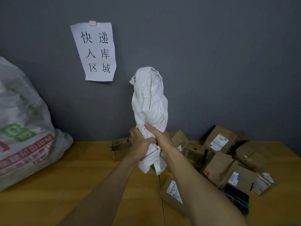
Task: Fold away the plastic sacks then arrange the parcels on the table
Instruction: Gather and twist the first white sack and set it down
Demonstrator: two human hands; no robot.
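Below sign (96, 51) "快递入库区域", left hand (140, 143) and right hand (162, 141) tight around bunched sack (149, 98)

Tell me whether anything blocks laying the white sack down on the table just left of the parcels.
Nothing visible does. The left hand and right hand grip the white sack aloft; bare table lies below-left of it, between the heaped parcels on the right and the printed sack far left.
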